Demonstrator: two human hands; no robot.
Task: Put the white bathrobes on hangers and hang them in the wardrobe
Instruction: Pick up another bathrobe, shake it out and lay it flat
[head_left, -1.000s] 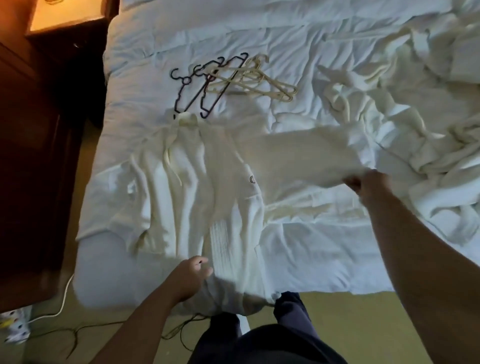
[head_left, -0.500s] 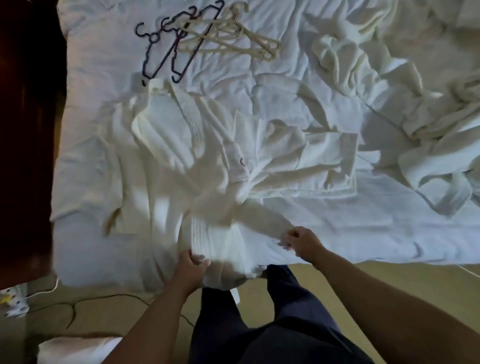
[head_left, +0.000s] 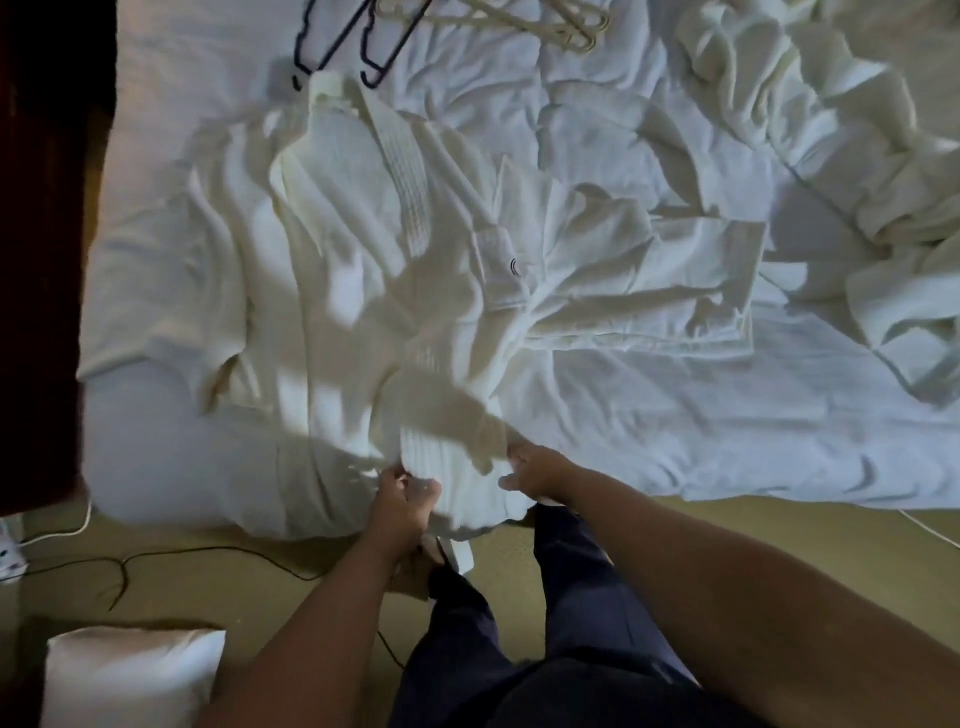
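Note:
A white bathrobe (head_left: 363, 249) lies spread on the bed, collar toward the far side, its lower part hanging over the near edge. My left hand (head_left: 402, 501) grips the ribbed front band of the robe at the bed's edge. My right hand (head_left: 537, 470) pinches the same band just to the right. Dark hangers (head_left: 343, 41) and cream hangers (head_left: 550, 21) lie on the bed beyond the collar. A second white bathrobe (head_left: 841, 130) is bunched at the right.
The bed (head_left: 675, 415) carries a wrinkled white duvet. Dark wooden furniture (head_left: 41, 260) stands close on the left. Cables (head_left: 124, 566) run over the floor, and a white pillow (head_left: 130, 675) lies at the lower left. My legs stand against the bed's edge.
My right hand let go of the robe's sleeve at the right and came down to the front band beside my left hand. The view tilted downward and closer.

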